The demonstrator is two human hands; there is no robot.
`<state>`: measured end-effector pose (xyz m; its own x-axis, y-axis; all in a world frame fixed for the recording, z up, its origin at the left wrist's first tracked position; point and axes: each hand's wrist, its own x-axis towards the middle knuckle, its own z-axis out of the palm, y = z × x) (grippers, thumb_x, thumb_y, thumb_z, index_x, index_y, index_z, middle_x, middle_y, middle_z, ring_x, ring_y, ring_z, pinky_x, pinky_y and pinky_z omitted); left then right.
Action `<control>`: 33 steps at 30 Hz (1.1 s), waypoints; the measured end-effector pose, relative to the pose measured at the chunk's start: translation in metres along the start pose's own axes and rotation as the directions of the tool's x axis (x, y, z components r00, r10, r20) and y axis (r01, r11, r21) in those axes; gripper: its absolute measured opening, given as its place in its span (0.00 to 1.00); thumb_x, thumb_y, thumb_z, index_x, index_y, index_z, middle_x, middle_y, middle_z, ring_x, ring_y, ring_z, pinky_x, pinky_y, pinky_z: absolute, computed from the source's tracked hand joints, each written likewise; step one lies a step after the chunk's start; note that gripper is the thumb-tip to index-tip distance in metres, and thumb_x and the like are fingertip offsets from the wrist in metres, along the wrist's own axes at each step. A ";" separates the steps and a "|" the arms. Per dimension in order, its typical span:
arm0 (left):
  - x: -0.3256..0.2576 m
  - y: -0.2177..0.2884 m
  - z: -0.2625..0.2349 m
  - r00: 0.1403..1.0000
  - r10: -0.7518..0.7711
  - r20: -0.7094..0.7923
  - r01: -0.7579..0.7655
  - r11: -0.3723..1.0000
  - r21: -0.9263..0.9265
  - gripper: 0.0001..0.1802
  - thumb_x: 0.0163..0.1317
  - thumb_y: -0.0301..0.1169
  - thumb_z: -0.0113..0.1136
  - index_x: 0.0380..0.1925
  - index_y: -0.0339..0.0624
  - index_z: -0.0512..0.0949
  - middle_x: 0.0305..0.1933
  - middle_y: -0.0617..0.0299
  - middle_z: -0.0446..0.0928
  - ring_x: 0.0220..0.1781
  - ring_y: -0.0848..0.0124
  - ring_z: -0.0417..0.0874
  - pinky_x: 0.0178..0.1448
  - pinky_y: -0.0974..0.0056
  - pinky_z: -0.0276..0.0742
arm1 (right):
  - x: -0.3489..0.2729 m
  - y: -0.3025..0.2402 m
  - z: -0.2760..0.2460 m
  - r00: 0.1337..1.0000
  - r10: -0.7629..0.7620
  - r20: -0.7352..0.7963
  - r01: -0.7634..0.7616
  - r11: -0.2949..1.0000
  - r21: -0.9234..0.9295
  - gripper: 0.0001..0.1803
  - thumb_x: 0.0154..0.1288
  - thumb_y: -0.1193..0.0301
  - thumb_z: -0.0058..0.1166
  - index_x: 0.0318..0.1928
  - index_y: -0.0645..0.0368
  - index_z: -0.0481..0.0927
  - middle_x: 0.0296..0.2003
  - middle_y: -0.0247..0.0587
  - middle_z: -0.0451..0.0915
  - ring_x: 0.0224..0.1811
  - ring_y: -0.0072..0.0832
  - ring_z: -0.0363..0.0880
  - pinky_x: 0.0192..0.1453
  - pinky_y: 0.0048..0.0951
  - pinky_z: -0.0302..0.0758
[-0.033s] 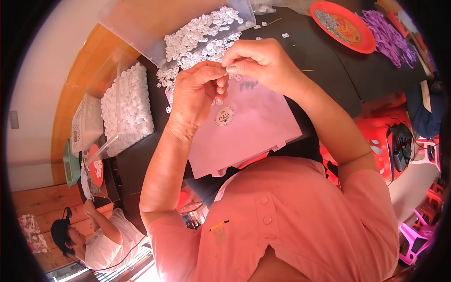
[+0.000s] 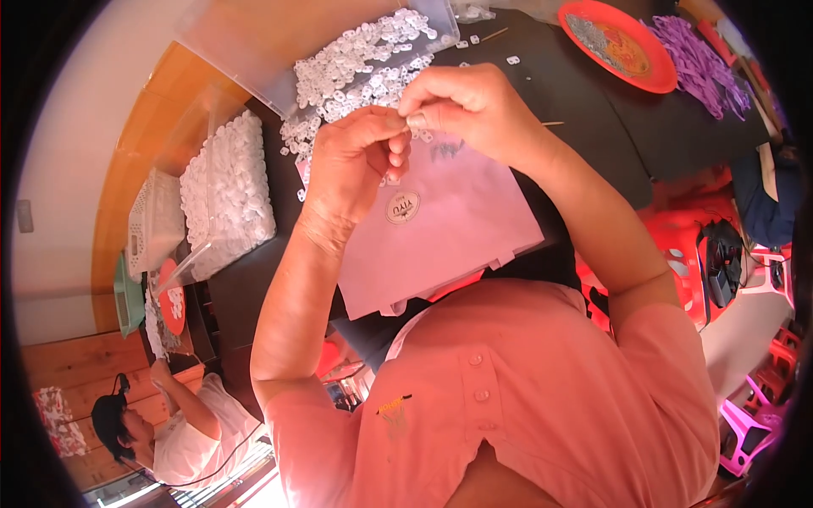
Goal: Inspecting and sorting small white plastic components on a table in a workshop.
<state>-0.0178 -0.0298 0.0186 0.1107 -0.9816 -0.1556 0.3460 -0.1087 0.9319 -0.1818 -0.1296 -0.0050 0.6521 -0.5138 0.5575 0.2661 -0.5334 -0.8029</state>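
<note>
We see two hands held up close together above a dark table [image 2: 593, 127]. The left hand [image 2: 351, 165] and the right hand [image 2: 470, 106] meet at their fingertips, and both pinch a tiny white piece [image 2: 412, 121] between thumb and finger. The piece is so small that we cannot tell its shape. Just under the hands lies a pale pink paper bag [image 2: 449, 233] with a round sticker [image 2: 402, 207] on it. Just beyond the hands, a heap of little white pieces [image 2: 356, 68] spills from a clear plastic box [image 2: 254, 38]. To the left sits another clear box full of white pieces [image 2: 224, 190]. Far to the right we see a red plate [image 2: 622, 46] and a bunch of purple strips [image 2: 703, 59] beside it. Another person [image 2: 169, 423] sits at the near left.
</note>
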 end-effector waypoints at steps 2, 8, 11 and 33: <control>0.003 0.001 0.002 1.000 0.004 -0.006 -0.004 1.000 0.024 0.05 0.59 0.25 0.59 0.32 0.32 0.78 0.24 0.62 0.74 0.25 0.71 0.73 0.28 0.66 0.69 | 0.001 0.004 -0.001 0.999 0.004 -0.054 -0.003 1.000 0.009 0.04 0.58 0.78 0.55 0.35 0.63 0.80 0.23 0.32 0.78 0.24 0.16 0.73 0.29 0.22 0.71; 0.029 -0.033 -0.015 0.691 0.498 0.524 -0.544 -0.119 0.831 0.10 0.46 0.19 0.63 0.30 0.43 0.79 0.31 0.60 0.73 0.38 0.61 0.75 0.37 0.57 0.76 | 0.007 0.003 -0.007 0.966 0.157 -0.206 -0.127 0.980 0.151 0.04 0.58 0.78 0.55 0.34 0.64 0.81 0.21 0.29 0.73 0.22 0.14 0.68 0.25 0.19 0.67; 0.032 -0.041 -0.011 0.711 0.427 0.559 -0.517 -0.222 0.827 0.10 0.44 0.20 0.63 0.29 0.43 0.78 0.33 0.58 0.72 0.40 0.57 0.73 0.40 0.55 0.75 | 0.005 -0.001 -0.008 0.950 0.231 -0.212 -0.184 0.958 0.220 0.04 0.59 0.79 0.53 0.33 0.65 0.80 0.21 0.29 0.73 0.21 0.14 0.68 0.25 0.19 0.66; -0.012 -0.027 0.004 0.982 0.132 -0.137 -0.141 0.988 -0.056 0.08 0.65 0.27 0.54 0.38 0.31 0.76 0.31 0.56 0.76 0.29 0.69 0.76 0.30 0.64 0.71 | -0.007 -0.004 0.017 0.966 0.248 -0.077 -0.232 0.957 0.171 0.02 0.63 0.78 0.55 0.35 0.63 0.79 0.22 0.27 0.74 0.24 0.12 0.68 0.26 0.18 0.65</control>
<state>-0.0325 -0.0160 -0.0033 0.2821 -0.9565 -0.0743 0.3787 0.0399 0.9247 -0.1759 -0.1123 -0.0090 0.6407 -0.6804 0.3557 0.2253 -0.2763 -0.9343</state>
